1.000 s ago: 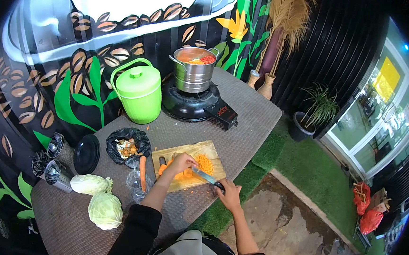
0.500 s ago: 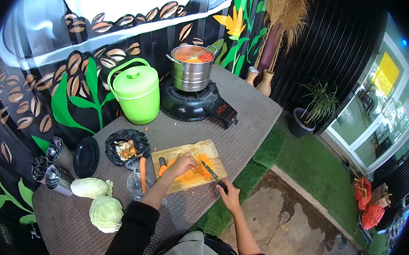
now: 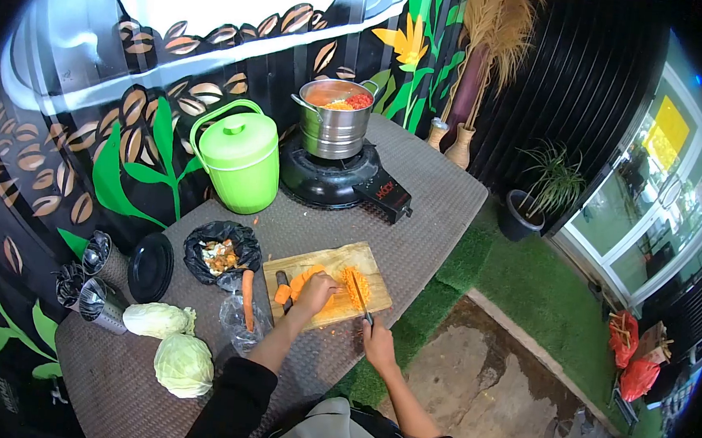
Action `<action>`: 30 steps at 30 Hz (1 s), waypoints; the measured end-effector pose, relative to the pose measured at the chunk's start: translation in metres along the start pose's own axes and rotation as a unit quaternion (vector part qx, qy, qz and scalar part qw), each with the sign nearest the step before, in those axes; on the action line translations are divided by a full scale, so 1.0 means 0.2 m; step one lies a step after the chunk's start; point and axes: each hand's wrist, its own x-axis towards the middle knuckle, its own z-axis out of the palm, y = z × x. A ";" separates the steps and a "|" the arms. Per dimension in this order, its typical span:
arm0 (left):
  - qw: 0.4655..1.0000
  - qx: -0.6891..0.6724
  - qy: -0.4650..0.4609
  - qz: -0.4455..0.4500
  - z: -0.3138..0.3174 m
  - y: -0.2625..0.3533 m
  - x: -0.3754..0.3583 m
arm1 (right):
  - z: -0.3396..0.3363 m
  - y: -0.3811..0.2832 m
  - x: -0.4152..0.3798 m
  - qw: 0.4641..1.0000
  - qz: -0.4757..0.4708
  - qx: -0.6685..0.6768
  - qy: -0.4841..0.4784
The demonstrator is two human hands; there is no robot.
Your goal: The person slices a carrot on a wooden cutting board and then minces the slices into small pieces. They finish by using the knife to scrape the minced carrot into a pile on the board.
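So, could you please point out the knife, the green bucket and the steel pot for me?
knife (image 3: 359, 291): head view, on the blade over the chopped carrot.
green bucket (image 3: 239, 142): head view, on its lid.
steel pot (image 3: 334, 128): head view, on its side wall.

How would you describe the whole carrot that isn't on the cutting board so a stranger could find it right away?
Start at the wooden cutting board near the table's front edge. Just off its left side, below the black bag of scraps, lies the whole carrot. It is long, uncut and orange, unlike the chopped pieces on the board.
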 end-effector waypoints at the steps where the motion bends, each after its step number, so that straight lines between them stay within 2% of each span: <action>1: 0.998 -0.010 0.027 -0.064 -0.02 0.07 -0.02 | 0.02 -0.05 -0.01 1.000 -0.008 -0.003 0.004; 2: 0.990 -0.020 0.053 -0.129 -0.04 0.13 -0.03 | 0.03 -0.09 -0.02 1.000 0.006 -0.026 -0.017; 6: 0.986 -0.042 0.074 -0.144 -0.01 0.11 -0.06 | 0.11 -0.12 0.02 0.998 -0.013 -0.059 -0.031; 8: 0.993 -0.038 0.076 -0.088 0.01 0.07 -0.06 | 0.10 -0.15 0.05 0.996 -0.005 -0.067 -0.050; 12: 0.995 -0.031 0.088 -0.042 0.04 0.02 -0.08 | 0.11 -0.17 0.11 0.993 0.009 -0.092 -0.074; 16: 0.991 -0.049 0.084 -0.097 0.02 0.06 -0.07 | 0.10 -0.17 0.13 0.992 -0.001 -0.094 -0.086; 21: 0.982 -0.066 0.060 -0.164 -0.02 0.10 -0.04 | 0.16 -0.20 0.10 0.985 0.050 -0.136 -0.093; 24: 0.971 -0.093 0.052 -0.214 -0.06 0.13 -0.03 | 0.17 -0.18 0.18 0.987 0.032 -0.129 -0.095; 26: 0.988 -0.069 0.069 -0.116 -0.04 0.11 -0.04 | 0.18 -0.11 0.24 0.986 0.012 -0.125 -0.114; 28: 0.990 -0.056 0.080 -0.098 -0.03 0.11 -0.05 | 0.17 -0.15 0.24 0.984 -0.008 -0.120 -0.133; 30: 0.992 -0.045 0.089 -0.078 -0.03 0.10 -0.06 | 0.18 -0.20 0.15 0.985 0.041 -0.141 -0.094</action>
